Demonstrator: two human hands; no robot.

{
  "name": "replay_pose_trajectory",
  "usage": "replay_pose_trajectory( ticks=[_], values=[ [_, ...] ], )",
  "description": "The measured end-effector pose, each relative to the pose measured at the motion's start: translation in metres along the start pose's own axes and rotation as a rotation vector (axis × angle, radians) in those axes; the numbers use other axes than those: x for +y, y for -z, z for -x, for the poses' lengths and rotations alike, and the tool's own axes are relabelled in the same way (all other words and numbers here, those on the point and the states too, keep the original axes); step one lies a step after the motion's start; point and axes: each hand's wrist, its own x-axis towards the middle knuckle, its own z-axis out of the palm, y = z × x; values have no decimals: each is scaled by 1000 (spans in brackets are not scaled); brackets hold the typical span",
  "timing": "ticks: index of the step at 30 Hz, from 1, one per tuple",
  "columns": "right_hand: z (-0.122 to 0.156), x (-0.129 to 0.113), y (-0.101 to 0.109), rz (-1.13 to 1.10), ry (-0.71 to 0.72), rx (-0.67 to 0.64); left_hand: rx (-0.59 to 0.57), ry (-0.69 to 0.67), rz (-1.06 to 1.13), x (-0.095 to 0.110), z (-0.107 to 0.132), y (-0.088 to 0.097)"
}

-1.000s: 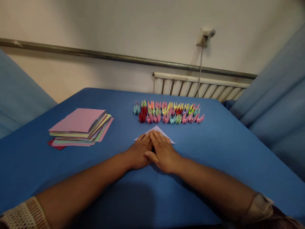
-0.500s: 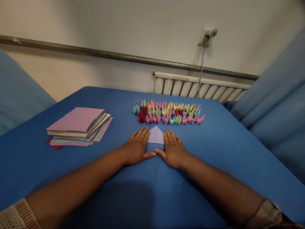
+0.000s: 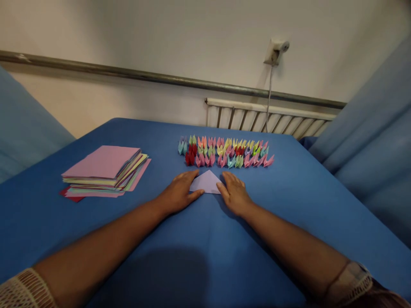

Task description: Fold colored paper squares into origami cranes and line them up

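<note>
A lilac sheet of origami paper [image 3: 208,182], folded into a triangle, lies on the blue-covered table with its point facing away from me. My left hand [image 3: 180,191] has its left corner between the thumb and the fingers, the thumb tip lying on the near edge. At the right corner my right hand [image 3: 236,192] grips in the same way, its thumb on top of the paper. Both outer corners are hidden by the hands. Just beyond the paper stand rows of small folded paper cranes [image 3: 239,161] in many colours.
To the left sits a stack of square coloured paper [image 3: 101,162], pink on top, with a red sheet [image 3: 75,197] poking out beneath. The blue table [image 3: 205,239] reaches a wall with a metal rail [image 3: 154,78], a radiator [image 3: 250,113] and a plugged socket [image 3: 274,52]. Blue curtains [image 3: 379,141] hang at both sides.
My hands, which lay flat along the paper's sides, have lifted and drawn their thumbs apart onto its near edge. The left hand has shifted left, and more of the triangle shows.
</note>
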Motion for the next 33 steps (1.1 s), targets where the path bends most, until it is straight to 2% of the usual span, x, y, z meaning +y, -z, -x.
replay_pose_trajectory(
  ticks=[4, 8, 23, 33],
  values=[
    [-9, 9, -1, -247, -13, 135, 21, 30, 93, 2, -1, -1],
    [-10, 10, -1, -398, -12, 215, 30, 58, 28, 0, -3, -2],
    [-7, 8, 1, -340, 27, 112, 14, 42, 68, -3, -6, -5],
    [-8, 7, 0, -628, -26, 157, 37, 32, 94, -5, -6, -8]
  ],
)
